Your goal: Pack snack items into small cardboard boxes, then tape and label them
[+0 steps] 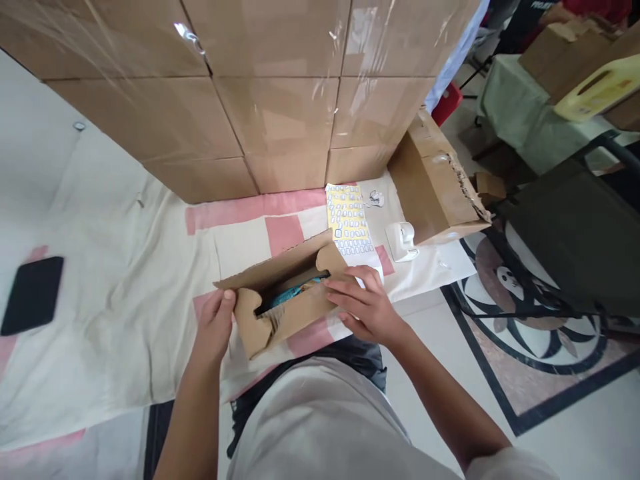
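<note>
A small open cardboard box [306, 313] lies tilted on the cloth in front of me, its long back panel raised and its end flaps bent inward. Inside it shows a blue packet [287, 297] with some brown beside it, partly hidden by the walls. At the box's left end, my left hand [216, 325] grips the corner, thumb on top and the other fingers mostly hidden. My right hand [369, 308] rests over the right end, its fingers stretched out and touching the flap and front wall.
Wrapped, stacked cartons [280, 120] rise behind the box. Right of them stand a large open carton [425, 193] and a white tape dispenser [401, 241], near a sticker sheet [350, 220]. A black phone or tablet [33, 295] lies far left. A dark chair [565, 227] stands right.
</note>
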### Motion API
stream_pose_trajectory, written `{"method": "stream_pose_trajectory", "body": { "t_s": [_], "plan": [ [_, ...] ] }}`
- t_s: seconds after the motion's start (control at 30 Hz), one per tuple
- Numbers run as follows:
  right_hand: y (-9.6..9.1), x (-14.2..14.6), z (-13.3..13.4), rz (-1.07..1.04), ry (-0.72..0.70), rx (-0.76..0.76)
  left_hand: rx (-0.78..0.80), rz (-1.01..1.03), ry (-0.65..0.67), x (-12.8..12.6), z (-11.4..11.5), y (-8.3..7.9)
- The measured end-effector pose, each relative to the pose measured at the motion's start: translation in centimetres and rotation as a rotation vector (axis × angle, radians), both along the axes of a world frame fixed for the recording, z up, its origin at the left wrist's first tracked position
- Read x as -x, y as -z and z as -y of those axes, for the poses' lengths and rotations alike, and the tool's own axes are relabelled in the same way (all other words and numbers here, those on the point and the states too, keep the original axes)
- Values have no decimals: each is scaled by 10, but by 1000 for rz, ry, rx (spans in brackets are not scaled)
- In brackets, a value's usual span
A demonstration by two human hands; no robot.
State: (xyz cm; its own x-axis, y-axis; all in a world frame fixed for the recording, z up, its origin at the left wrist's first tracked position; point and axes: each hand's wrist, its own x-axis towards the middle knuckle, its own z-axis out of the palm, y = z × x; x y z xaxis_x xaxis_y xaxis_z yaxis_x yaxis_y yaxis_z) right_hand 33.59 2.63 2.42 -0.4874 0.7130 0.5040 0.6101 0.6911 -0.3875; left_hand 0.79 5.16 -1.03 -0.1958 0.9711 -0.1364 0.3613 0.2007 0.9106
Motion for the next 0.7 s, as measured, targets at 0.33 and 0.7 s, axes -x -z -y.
{"method": "stream_pose_trajectory", "body": {
  "t_s": [0.33,0.7],
  "plan": [
    [-39,45,-20,155,-21,115,35,17,43,-17,-6,-25],
    [-20,39,4,57,-96,-215,-11,316,239,-13,-2,-6]
  ]
}}
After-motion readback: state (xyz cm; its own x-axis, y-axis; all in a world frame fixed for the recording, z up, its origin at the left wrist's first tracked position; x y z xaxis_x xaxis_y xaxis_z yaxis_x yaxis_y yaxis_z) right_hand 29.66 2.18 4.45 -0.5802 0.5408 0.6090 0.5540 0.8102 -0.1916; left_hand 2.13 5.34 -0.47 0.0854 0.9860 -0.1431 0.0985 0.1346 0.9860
